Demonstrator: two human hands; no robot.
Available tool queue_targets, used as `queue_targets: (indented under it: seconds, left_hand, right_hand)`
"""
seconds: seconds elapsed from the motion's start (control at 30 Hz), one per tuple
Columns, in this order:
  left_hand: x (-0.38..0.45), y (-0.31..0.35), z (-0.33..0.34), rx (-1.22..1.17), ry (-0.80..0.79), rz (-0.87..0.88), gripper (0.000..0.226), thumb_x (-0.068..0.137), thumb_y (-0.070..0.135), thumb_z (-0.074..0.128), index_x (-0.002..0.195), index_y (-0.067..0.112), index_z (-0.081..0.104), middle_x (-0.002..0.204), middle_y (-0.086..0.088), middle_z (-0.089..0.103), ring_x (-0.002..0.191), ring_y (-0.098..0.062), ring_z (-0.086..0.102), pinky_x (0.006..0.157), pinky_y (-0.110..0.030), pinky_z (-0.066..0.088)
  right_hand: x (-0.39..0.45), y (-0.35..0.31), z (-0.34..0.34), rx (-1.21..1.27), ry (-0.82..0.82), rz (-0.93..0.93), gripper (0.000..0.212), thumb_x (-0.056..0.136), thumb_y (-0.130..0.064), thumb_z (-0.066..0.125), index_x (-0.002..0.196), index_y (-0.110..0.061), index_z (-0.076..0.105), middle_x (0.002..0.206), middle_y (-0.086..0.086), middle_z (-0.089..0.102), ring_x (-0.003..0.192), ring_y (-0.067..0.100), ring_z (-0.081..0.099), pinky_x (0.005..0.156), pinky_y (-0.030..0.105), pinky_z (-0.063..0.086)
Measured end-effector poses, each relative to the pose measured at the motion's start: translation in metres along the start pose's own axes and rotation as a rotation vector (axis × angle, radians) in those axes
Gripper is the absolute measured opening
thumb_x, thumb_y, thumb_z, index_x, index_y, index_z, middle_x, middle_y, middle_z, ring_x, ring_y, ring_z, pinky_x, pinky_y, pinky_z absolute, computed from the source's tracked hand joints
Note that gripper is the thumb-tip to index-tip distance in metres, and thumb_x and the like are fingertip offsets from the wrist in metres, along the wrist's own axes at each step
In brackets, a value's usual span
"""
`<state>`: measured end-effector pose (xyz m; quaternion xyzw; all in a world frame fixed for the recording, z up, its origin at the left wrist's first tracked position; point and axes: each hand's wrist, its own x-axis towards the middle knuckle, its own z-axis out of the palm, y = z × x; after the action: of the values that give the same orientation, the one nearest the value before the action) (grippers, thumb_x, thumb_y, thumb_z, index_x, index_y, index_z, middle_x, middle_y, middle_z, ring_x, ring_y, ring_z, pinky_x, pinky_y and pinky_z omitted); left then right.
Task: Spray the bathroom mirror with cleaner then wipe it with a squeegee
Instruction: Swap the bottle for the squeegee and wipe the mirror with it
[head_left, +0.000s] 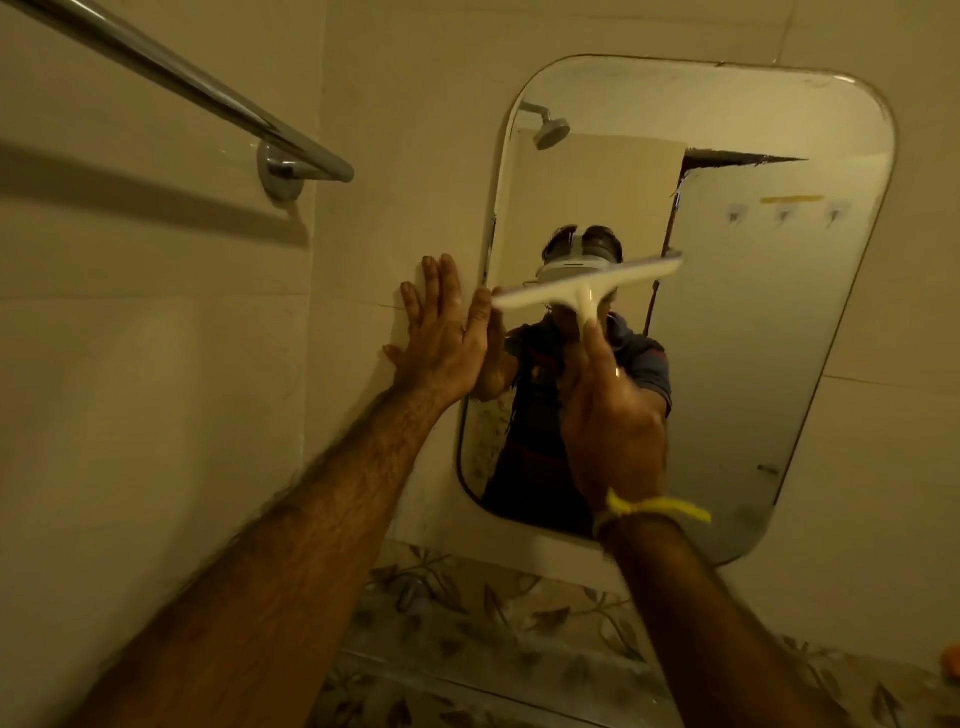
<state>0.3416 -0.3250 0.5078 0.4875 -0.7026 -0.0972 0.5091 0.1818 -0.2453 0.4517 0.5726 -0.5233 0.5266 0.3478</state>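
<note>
A rounded rectangular mirror (753, 322) hangs on the beige tiled wall. My right hand (613, 415) grips the handle of a white squeegee (587, 286); its blade lies roughly level across the mirror's left-middle part, slightly blurred. Whether the blade touches the glass I cannot tell. My left hand (441, 332) is flat, fingers spread, pressed against the wall at the mirror's left edge. A yellow thread is tied around my right wrist. No spray bottle is visible.
A chrome towel bar (208, 98) juts from the wall at upper left. Below the mirror runs a band of leaf-patterned tiles (519, 634). The glass reflects a person, a shower head (551, 131) and a door with hooks.
</note>
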Motion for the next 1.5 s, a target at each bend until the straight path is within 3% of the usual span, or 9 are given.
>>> queue_targets:
  seconds: [0.1,0.27,0.37,0.53,0.67,0.83,1.07,1.17,1.5]
  left_hand:
    - [-0.003,-0.001,-0.002,0.035,-0.043,0.012,0.082,0.092,0.075,0.018,0.155,0.038,-0.021,0.162,0.012,-0.030,0.150,-0.023,-0.027,0.110,-0.074,-0.006]
    - [-0.010,0.009,0.002,0.084,-0.072,-0.013,0.115,0.066,0.094,0.019,0.152,0.035,-0.028,0.159,0.009,-0.038,0.147,-0.027,-0.033,0.109,-0.076,-0.008]
    - [-0.011,0.006,-0.001,0.110,-0.106,0.011,0.130,0.064,0.095,0.045,0.150,0.035,-0.031,0.158,0.007,-0.040,0.146,-0.030,-0.033,0.107,-0.078,-0.004]
    - [-0.010,0.008,-0.007,0.181,-0.147,0.027,0.153,0.052,0.080,0.075,0.149,0.033,-0.034,0.156,0.001,-0.044,0.145,-0.035,-0.035,0.106,-0.081,0.002]
    - [-0.013,0.017,0.008,0.198,-0.075,-0.019,0.156,0.050,0.085,0.072,0.148,0.030,-0.036,0.156,-0.003,-0.044,0.143,-0.038,-0.036,0.104,-0.080,-0.004]
    - [-0.011,0.015,0.011,0.161,-0.047,-0.005,0.155,0.050,0.080,0.076,0.151,0.030,-0.031,0.158,-0.004,-0.040,0.144,-0.037,-0.035,0.104,-0.081,-0.005]
    - [-0.017,0.019,0.013,0.196,-0.019,-0.027,0.155,0.049,0.084,0.074,0.153,0.029,-0.027,0.160,-0.005,-0.036,0.146,-0.038,-0.032,0.105,-0.079,-0.006]
    - [-0.018,0.017,0.013,0.191,-0.020,-0.044,0.155,0.047,0.085,0.073,0.152,0.032,-0.028,0.160,-0.004,-0.036,0.147,-0.036,-0.031,0.106,-0.078,-0.005]
    - [-0.017,0.034,0.021,0.123,0.000,-0.140,0.156,0.053,0.067,0.086,0.153,0.029,-0.027,0.160,-0.007,-0.035,0.147,-0.040,-0.029,0.114,-0.069,-0.003]
  right_hand:
    - [-0.034,0.014,0.000,-0.033,-0.053,-0.038,0.045,0.107,-0.021,0.035,0.152,-0.024,0.032,0.105,0.014,0.066,0.080,0.030,0.064,0.058,0.036,0.058]
    - [0.032,-0.001,-0.009,-0.047,0.089,0.060,0.048,0.105,-0.020,0.043,0.151,-0.023,0.034,0.076,0.008,0.061,0.062,0.021,0.057,0.054,0.026,0.044]
    - [0.005,0.016,-0.016,-0.038,0.057,0.067,0.049,0.104,-0.017,0.045,0.152,-0.021,0.034,0.077,0.008,0.061,0.058,0.016,0.050,0.051,0.022,0.037]
    - [-0.019,0.036,-0.030,-0.033,0.048,0.096,0.050,0.104,-0.022,0.048,0.151,-0.023,0.035,0.078,0.003,0.060,0.055,0.015,0.050,0.048,0.028,0.049]
    - [0.032,0.030,-0.031,-0.027,0.150,0.189,0.053,0.103,-0.025,0.047,0.153,-0.025,0.029,0.067,0.001,0.051,0.053,0.013,0.047,0.049,0.025,0.041]
    - [-0.049,0.038,-0.027,0.002,0.038,0.207,0.052,0.104,-0.020,0.045,0.153,-0.026,0.028,0.084,0.005,0.063,0.056,0.007,0.047,0.052,0.017,0.040]
    - [0.021,0.040,-0.047,0.037,0.234,0.345,0.056,0.097,-0.035,0.029,0.152,-0.024,0.033,0.069,0.002,0.050,0.055,0.011,0.046,0.049,0.018,0.037]
    - [-0.017,0.040,-0.045,0.040,0.175,0.353,0.052,0.101,-0.029,0.038,0.152,-0.025,0.032,0.072,0.005,0.056,0.056,0.011,0.046,0.048,0.021,0.037]
    - [0.007,0.046,-0.057,0.022,0.267,0.464,0.054,0.099,-0.037,0.032,0.151,-0.026,0.035,0.064,0.000,0.047,0.049,0.000,0.034,0.044,0.015,0.024]
